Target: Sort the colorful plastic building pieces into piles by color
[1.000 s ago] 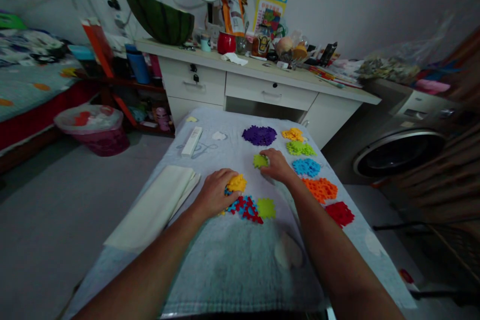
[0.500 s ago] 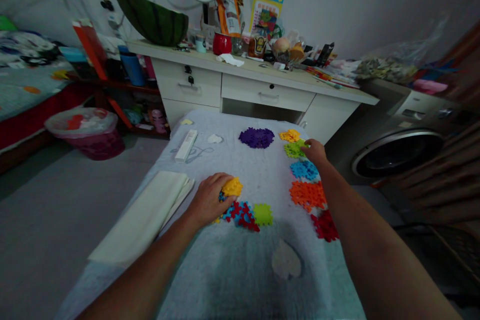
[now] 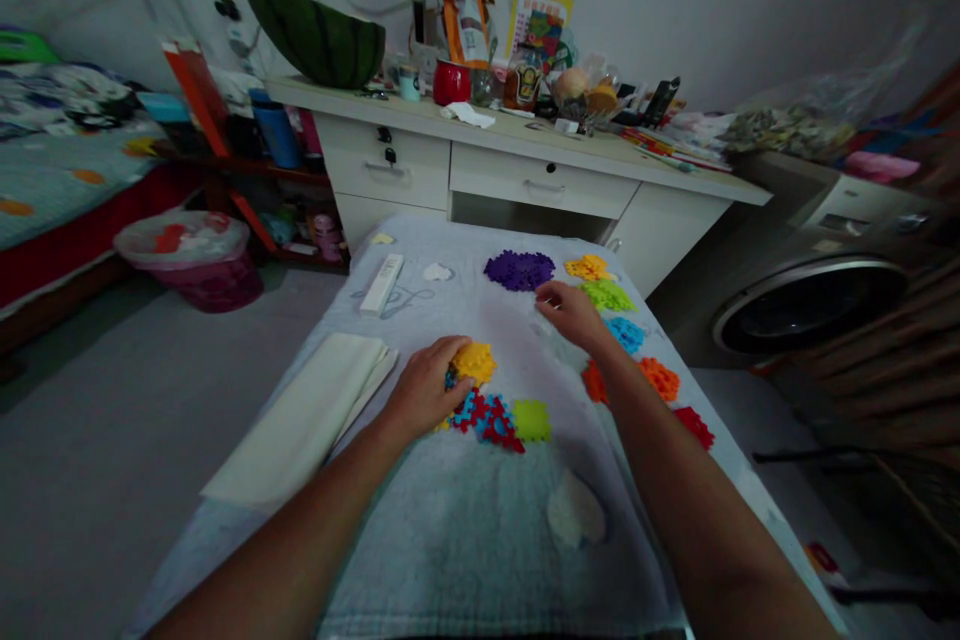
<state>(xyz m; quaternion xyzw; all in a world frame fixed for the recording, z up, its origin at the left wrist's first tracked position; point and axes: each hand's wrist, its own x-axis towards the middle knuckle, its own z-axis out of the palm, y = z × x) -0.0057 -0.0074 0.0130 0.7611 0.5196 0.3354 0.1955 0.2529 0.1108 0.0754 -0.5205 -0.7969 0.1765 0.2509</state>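
Note:
My left hand point(image 3: 424, 388) rests on a joined cluster of red, blue and green snowflake pieces point(image 3: 499, 418), fingers curled round a yellow piece point(image 3: 473, 361) on top. My right hand point(image 3: 571, 311) hovers over the cloth between the purple pile point(image 3: 519, 270) and the green pile point(image 3: 606, 296), fingers loosely bent, nothing visible in them. Sorted piles line the right side: yellow point(image 3: 587, 267), blue point(image 3: 624, 332), orange point(image 3: 660, 378) and red point(image 3: 694, 425), partly hidden by my right forearm.
A pale cloth-covered table point(image 3: 465, 520) carries a folded cream cloth point(image 3: 307, 415), a white remote point(image 3: 382, 283) and scissors. Behind stands a cluttered white desk point(image 3: 517, 170) with half a watermelon point(image 3: 319, 35). A pink bin point(image 3: 191, 255) sits left, a washing machine point(image 3: 817, 295) right.
My right hand took a green piece from the middle to the green pile, let it go, and has drawn back toward the centre. The left hand stays on the cluster.

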